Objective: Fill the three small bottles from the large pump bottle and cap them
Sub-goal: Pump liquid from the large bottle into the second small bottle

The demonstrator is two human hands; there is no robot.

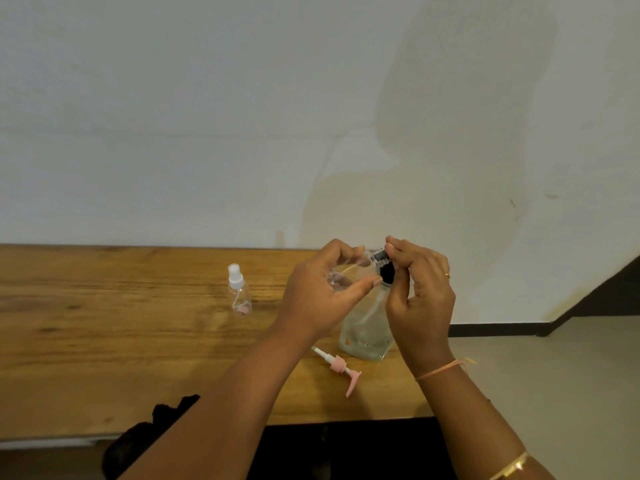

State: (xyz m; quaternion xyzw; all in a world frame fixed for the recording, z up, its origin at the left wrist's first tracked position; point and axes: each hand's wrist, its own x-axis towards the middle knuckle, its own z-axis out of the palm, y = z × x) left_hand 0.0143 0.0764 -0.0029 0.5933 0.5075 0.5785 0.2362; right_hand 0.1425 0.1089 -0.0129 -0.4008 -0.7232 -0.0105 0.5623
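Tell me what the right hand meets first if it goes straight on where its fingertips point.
The black cap that the right hand already pinches, then the small clear bottle in the left hand; depth is unclear.

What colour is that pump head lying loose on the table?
The pump head is pale pink with a white stem; the head view shows it.

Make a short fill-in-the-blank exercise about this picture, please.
1. The right hand pinches a ____ cap on the small bottle that the left hand holds.
2. The ____ pump lies on the table before the large bottle.
3. The spray bottle with a white top stands ____, untouched.
Missing words: black, pink, upright.
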